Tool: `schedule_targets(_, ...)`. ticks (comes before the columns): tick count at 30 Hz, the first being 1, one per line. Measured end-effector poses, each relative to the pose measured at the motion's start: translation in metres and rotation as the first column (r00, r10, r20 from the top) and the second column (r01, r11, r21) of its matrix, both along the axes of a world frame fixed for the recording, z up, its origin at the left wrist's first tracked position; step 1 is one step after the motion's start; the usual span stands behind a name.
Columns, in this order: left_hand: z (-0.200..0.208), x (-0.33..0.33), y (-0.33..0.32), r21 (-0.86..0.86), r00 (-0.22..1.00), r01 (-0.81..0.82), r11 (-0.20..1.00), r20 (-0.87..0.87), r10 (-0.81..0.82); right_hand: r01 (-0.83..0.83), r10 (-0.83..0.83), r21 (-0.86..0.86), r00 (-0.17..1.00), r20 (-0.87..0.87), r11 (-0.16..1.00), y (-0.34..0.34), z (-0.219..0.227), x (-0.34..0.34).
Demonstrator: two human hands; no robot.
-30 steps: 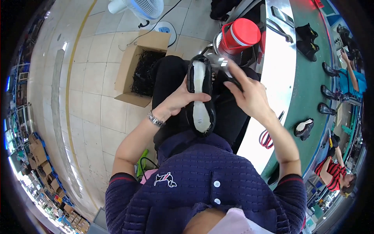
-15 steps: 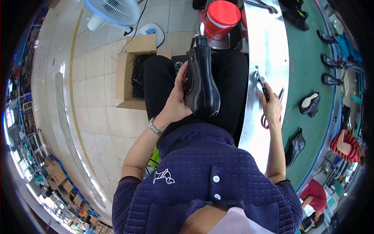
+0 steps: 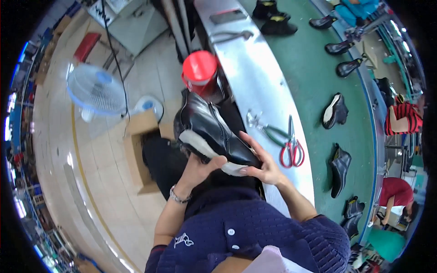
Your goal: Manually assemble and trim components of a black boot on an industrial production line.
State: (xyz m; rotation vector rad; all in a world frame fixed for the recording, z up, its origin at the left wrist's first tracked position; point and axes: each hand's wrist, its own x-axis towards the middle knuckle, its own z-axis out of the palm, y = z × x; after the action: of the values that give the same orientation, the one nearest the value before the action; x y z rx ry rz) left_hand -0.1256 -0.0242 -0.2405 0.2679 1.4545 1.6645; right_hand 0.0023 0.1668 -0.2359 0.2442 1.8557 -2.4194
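Above my lap a black leather ankle boot (image 3: pixel 205 123) lies tilted on its side, with part of its pale underside showing. My left hand (image 3: pixel 198 170) grips it from below, thumb pressed against the sole edge. At the toe end, my right hand (image 3: pixel 266 168) is closed on the boot, with its thumb under the sole edge and its fingers along the upper. To the right, on the metal bench (image 3: pixel 259 68), lie green-handled pincers (image 3: pixel 275 132). Beside them are scissors (image 3: pixel 291 150) with red handles.
Another plier-like tool (image 3: pixel 232 36) and a dark flat object (image 3: pixel 227 17) lie farther along the bench. Beyond it, several boots stand on a green conveyor belt (image 3: pixel 300 73). A red-lidded bucket (image 3: pixel 199 67), a cardboard box (image 3: pixel 132 157) and a fan (image 3: pixel 98 93) stand left. Other people sit across the belt.
My right hand has let go of the pincers on the bench and taken hold of the boot. The boot has been turned from upright onto its side. The view has swung rightward.
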Motion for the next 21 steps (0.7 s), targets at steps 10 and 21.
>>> schedule_targets(10,0.008,-0.037,0.017,-0.013,0.947,0.047,0.999,-0.317,-0.048,0.910,-0.868,0.335,0.359,-0.343,0.245,0.146,-0.041,-0.013)
schedule_targets(21,-0.020,-0.050,0.002,-0.294,0.995,-0.013,0.956,-0.099,-0.017,0.478,-0.684,0.815,0.715,-0.145,0.327,0.269,-0.087,-0.185)
